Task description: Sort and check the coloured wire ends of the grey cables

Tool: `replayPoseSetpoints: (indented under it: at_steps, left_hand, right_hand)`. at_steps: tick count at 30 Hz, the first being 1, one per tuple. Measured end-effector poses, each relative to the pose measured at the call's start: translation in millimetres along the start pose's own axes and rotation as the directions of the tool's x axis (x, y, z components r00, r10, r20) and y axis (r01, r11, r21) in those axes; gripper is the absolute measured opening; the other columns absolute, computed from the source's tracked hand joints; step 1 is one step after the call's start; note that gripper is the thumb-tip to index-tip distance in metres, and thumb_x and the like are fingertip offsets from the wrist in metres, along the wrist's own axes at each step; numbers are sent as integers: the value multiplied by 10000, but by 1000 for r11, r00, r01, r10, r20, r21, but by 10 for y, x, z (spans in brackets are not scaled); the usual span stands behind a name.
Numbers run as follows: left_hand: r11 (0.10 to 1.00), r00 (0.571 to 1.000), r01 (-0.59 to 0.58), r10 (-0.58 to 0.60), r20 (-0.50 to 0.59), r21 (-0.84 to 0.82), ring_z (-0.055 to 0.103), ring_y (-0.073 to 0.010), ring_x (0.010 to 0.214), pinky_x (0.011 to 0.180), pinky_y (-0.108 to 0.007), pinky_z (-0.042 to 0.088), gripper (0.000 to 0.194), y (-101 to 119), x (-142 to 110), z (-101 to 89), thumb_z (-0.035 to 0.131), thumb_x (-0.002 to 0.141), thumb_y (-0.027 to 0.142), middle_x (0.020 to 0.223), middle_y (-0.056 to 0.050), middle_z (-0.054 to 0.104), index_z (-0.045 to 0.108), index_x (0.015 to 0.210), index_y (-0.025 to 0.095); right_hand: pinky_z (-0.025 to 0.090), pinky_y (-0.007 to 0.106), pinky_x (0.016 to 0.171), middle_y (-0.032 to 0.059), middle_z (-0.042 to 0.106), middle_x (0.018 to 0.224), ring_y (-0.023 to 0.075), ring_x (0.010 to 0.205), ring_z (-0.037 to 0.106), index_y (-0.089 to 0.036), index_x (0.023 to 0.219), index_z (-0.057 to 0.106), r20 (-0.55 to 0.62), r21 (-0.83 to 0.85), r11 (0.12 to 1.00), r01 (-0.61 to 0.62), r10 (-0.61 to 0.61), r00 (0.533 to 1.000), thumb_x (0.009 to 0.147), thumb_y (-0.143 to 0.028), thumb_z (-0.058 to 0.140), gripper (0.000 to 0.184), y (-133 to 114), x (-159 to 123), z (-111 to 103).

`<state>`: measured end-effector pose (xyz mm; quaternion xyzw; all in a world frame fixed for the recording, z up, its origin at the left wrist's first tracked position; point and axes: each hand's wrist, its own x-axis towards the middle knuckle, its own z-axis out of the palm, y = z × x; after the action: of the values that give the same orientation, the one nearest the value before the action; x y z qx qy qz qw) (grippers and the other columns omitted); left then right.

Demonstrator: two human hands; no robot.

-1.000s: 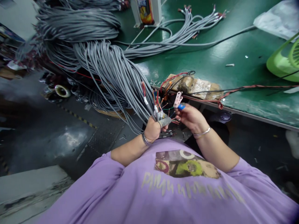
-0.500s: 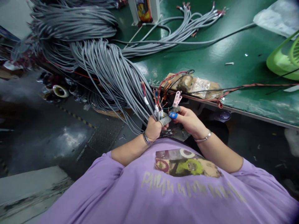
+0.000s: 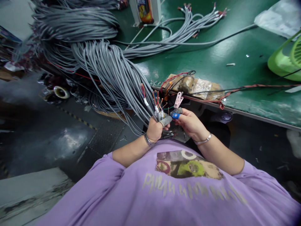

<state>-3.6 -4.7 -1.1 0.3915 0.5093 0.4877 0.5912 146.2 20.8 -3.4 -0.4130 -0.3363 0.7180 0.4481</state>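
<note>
My left hand (image 3: 155, 128) is closed in a fist round the ends of several grey cables (image 3: 117, 75), whose stripped coloured wires (image 3: 157, 100) stick up above the fist. A grey cot covers its forefinger. My right hand (image 3: 191, 123) is pinched close beside it, with a blue cot on the thumb and a grey one on a fingertip, touching thin coloured wires. What it grips is too small to make out. A pale pink clip (image 3: 178, 99) stands just above the two hands at the bench edge.
A green bench (image 3: 211, 59) runs across the right, with more grey cables (image 3: 188, 28), a taped brown pad (image 3: 199, 85), a red twisted wire (image 3: 246, 88) and a green fan (image 3: 285, 61). A large cable heap (image 3: 75, 28) hangs at the left over a dark floor with a tape roll (image 3: 60, 91).
My right hand has moved down and left, closing in on my left fist. The blue thumb cot now sits right beside the grey forefinger cot.
</note>
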Motion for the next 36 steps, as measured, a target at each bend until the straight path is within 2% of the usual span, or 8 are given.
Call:
replayPoseSetpoints:
  at_steps: [5,11,15,19,22,26,32,36]
  left_hand:
    - [999,998,34,-35,44,13,430,-53,399,408,-191,348,418,54,-22,-6,802,693,484,478,39,525,549,583,170]
    - [998,999,31,-33,-23,-57,480,-66,425,415,-193,379,383,121,-21,16,794,669,468,501,38,550,548,609,181]
    - [994,999,34,-36,-16,-102,475,-63,421,404,-188,371,336,170,-15,41,777,667,426,502,43,551,549,630,183]
    - [994,1000,29,-30,-7,-101,463,-60,420,400,-192,361,326,215,-16,90,767,664,417,500,46,538,540,636,185]
    - [994,1000,28,-28,-2,-103,459,-59,415,400,-194,360,343,241,-10,129,779,655,418,494,49,520,529,626,185]
    - [991,1000,31,-30,7,-128,451,-59,399,387,-188,342,366,261,17,157,798,631,422,474,53,495,522,603,182]
    - [990,999,40,-41,-4,-136,436,-51,381,384,-178,337,339,267,47,186,785,640,395,458,46,516,539,580,170]
    - [992,998,58,-59,-11,-113,438,-53,378,380,-180,333,359,241,70,193,799,629,414,458,43,520,543,573,168]
  right_hand:
    - [387,272,595,-25,606,635,108,594,479,-192,676,678,21,-5,997,78,-78,997,604,-318,864,236,26,-31,7]
    - [476,314,679,9,673,723,152,658,547,-224,764,753,105,4,986,169,-168,980,647,-430,873,266,58,1,-170]
    - [483,288,611,6,631,682,130,592,519,-225,699,657,13,163,984,67,-70,997,696,-658,792,453,13,185,-263]
    - [443,264,545,14,656,719,117,572,506,-218,750,626,70,163,986,-27,15,997,670,-757,763,562,-61,343,-193]
    - [386,264,511,-11,617,680,102,536,435,-221,769,640,42,112,987,115,-120,992,648,-746,792,559,-63,377,-100]
    - [353,256,504,-26,558,592,90,523,424,-215,664,624,-164,16,923,384,-376,912,680,-736,777,543,-5,400,-28]
    - [452,271,559,-6,636,673,120,580,529,-204,782,645,2,329,939,99,-105,994,696,-781,726,589,-25,463,54]
    - [469,261,564,-19,639,671,111,569,529,-206,809,645,7,396,914,89,-100,995,752,-709,741,516,-34,500,66]
